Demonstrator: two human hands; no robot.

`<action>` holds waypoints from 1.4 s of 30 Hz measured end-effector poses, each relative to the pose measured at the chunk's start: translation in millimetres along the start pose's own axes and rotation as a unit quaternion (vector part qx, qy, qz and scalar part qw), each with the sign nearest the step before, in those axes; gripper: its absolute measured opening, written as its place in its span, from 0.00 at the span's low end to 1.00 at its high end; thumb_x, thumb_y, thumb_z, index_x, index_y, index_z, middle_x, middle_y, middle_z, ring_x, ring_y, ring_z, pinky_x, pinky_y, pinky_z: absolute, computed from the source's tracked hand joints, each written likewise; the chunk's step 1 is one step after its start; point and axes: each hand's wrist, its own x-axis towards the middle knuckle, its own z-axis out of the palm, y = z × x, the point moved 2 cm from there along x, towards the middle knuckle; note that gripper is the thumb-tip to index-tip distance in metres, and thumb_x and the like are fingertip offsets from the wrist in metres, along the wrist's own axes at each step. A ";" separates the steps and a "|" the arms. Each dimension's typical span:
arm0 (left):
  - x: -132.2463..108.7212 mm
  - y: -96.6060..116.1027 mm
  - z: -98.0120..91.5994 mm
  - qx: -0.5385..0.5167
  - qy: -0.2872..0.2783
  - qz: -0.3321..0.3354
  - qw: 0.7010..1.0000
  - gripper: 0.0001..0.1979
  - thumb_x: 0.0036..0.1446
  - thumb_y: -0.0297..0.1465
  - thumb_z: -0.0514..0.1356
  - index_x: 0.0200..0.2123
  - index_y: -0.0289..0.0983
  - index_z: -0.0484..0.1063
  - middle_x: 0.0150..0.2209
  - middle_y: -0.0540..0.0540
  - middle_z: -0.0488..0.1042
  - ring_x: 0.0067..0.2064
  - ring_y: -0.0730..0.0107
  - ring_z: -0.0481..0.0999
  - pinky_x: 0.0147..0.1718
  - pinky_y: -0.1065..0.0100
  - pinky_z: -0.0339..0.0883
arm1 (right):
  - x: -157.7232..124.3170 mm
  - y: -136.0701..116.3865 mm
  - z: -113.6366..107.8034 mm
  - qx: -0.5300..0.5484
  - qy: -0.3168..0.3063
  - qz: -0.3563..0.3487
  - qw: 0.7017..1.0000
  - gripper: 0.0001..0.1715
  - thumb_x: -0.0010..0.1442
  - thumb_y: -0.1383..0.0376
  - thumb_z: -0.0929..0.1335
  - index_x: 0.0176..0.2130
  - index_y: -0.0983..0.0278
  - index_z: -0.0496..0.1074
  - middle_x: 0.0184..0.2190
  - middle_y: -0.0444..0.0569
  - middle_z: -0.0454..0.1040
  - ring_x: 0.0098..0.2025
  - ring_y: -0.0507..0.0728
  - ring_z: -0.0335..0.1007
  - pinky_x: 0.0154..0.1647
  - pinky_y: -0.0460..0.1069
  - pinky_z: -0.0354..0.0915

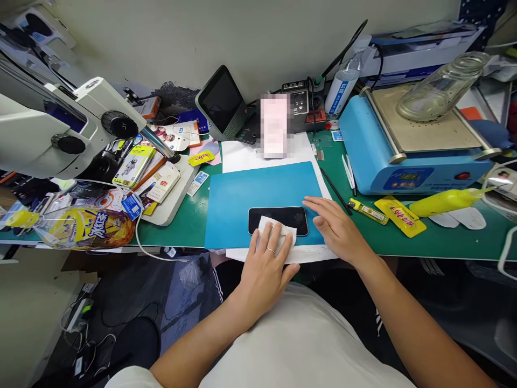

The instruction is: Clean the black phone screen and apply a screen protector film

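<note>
A smartphone (301,218) with a dark screen lies flat on a blue mat (258,183). My left hand (264,272), with a ring on one finger, rests spread over the phone's near edge. Its fingertips press a folded white tissue (290,231) against the screen; the tissue's underside is hidden. To the right of the phone is my right hand (343,231), palm down with its fingers stretched out and nothing in it. Those fingertips lie close to the phone's right end, over the mat's edge.
A blue heating plate (359,145) carrying a glass jar (440,91) stands at the right. Tweezers (335,191) lie before it. A microscope (92,124), stacked boxes and a drink bottle (92,226) crowd the left. Behind the mat stand a screen device (222,102) and a blurred pink object (274,126).
</note>
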 end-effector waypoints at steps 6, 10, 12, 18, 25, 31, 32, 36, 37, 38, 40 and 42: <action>25.5 14.0 4.7 -0.004 0.006 0.044 0.999 0.30 0.74 0.46 0.45 0.70 0.34 0.58 0.72 0.37 0.56 0.73 0.49 0.54 0.67 0.47 0.56 | -0.7 0.3 -0.1 0.002 0.001 -0.002 1.000 0.33 0.73 0.46 0.55 0.62 0.58 0.71 0.63 0.56 0.72 0.66 0.66 0.65 0.66 0.67 0.62; 43.3 19.9 7.2 0.000 0.011 0.046 0.999 0.32 0.75 0.46 0.43 0.70 0.31 0.57 0.73 0.37 0.55 0.73 0.53 0.54 0.68 0.51 0.56 | -0.7 0.8 -0.1 0.000 0.009 -0.004 1.000 0.34 0.72 0.45 0.54 0.63 0.58 0.71 0.62 0.57 0.73 0.65 0.67 0.65 0.65 0.67 0.63; 50.1 21.4 9.3 0.003 0.016 0.038 0.999 0.34 0.74 0.47 0.42 0.71 0.29 0.56 0.73 0.37 0.55 0.74 0.54 0.53 0.68 0.52 0.56 | -0.5 1.2 0.1 0.000 0.010 -0.006 1.000 0.35 0.72 0.44 0.54 0.62 0.58 0.71 0.62 0.57 0.73 0.65 0.67 0.66 0.65 0.67 0.63; 61.7 19.7 14.9 0.007 0.023 0.017 1.000 0.37 0.74 0.49 0.41 0.71 0.27 0.54 0.73 0.38 0.53 0.74 0.53 0.50 0.69 0.52 0.53 | -0.3 1.9 0.5 0.002 0.008 -0.011 1.000 0.35 0.72 0.44 0.54 0.62 0.60 0.71 0.62 0.58 0.73 0.65 0.66 0.66 0.66 0.67 0.62; 54.6 0.3 15.7 0.003 0.026 -0.012 1.000 0.37 0.74 0.49 0.41 0.71 0.26 0.54 0.73 0.37 0.52 0.74 0.53 0.50 0.70 0.51 0.53 | -0.7 1.3 -0.2 -0.004 0.005 -0.003 1.000 0.34 0.72 0.45 0.55 0.62 0.60 0.71 0.62 0.58 0.73 0.65 0.66 0.66 0.66 0.66 0.62; 39.0 -28.4 13.5 -0.004 0.029 -0.061 0.998 0.36 0.74 0.48 0.44 0.71 0.24 0.53 0.73 0.33 0.52 0.74 0.50 0.50 0.70 0.51 0.52 | -0.6 1.8 0.7 -0.003 0.001 0.001 1.000 0.35 0.72 0.45 0.55 0.62 0.61 0.71 0.62 0.58 0.72 0.66 0.66 0.65 0.67 0.66 0.61; 36.5 -31.9 13.2 -0.005 0.030 -0.067 0.997 0.36 0.74 0.47 0.44 0.71 0.24 0.53 0.73 0.33 0.52 0.74 0.50 0.50 0.70 0.51 0.52 | -0.8 1.7 0.7 -0.003 0.001 0.001 1.000 0.35 0.72 0.45 0.55 0.62 0.61 0.71 0.62 0.58 0.72 0.66 0.66 0.65 0.67 0.66 0.61; 26.2 -38.1 12.5 -0.003 0.029 -0.082 0.996 0.36 0.74 0.47 0.43 0.71 0.23 0.52 0.73 0.32 0.50 0.75 0.49 0.49 0.70 0.50 0.52 | -1.9 1.3 0.7 -0.003 -0.003 0.005 1.000 0.36 0.72 0.45 0.54 0.63 0.62 0.71 0.63 0.58 0.72 0.66 0.66 0.64 0.67 0.66 0.61; 23.4 -37.9 12.5 -0.001 0.027 -0.083 0.996 0.36 0.74 0.47 0.43 0.71 0.23 0.51 0.74 0.32 0.50 0.75 0.49 0.48 0.70 0.49 0.52 | -2.1 1.3 0.6 -0.002 -0.004 0.006 1.000 0.36 0.72 0.45 0.54 0.63 0.62 0.70 0.63 0.58 0.72 0.66 0.66 0.64 0.67 0.66 0.60; 20.4 -37.3 12.5 0.001 0.025 -0.084 0.996 0.36 0.74 0.46 0.43 0.71 0.23 0.50 0.74 0.32 0.49 0.75 0.48 0.47 0.70 0.49 0.53 | -2.1 1.3 0.5 -0.002 -0.004 0.006 1.000 0.36 0.72 0.45 0.54 0.63 0.62 0.70 0.63 0.58 0.72 0.66 0.66 0.64 0.67 0.66 0.60; 14.2 -34.9 12.4 0.005 0.022 -0.083 0.996 0.36 0.74 0.46 0.44 0.71 0.23 0.49 0.74 0.31 0.48 0.75 0.47 0.46 0.69 0.47 0.54 | -1.8 1.3 0.4 -0.001 -0.005 0.006 1.000 0.37 0.72 0.44 0.54 0.63 0.62 0.70 0.63 0.58 0.72 0.66 0.67 0.64 0.67 0.66 0.60; 8.0 -31.5 12.0 0.008 0.019 -0.083 0.996 0.36 0.74 0.45 0.45 0.71 0.22 0.49 0.74 0.29 0.47 0.75 0.46 0.45 0.69 0.46 0.54 | -1.2 1.0 0.3 0.000 -0.003 0.005 1.000 0.37 0.72 0.44 0.54 0.63 0.62 0.71 0.63 0.58 0.72 0.66 0.67 0.64 0.67 0.66 0.61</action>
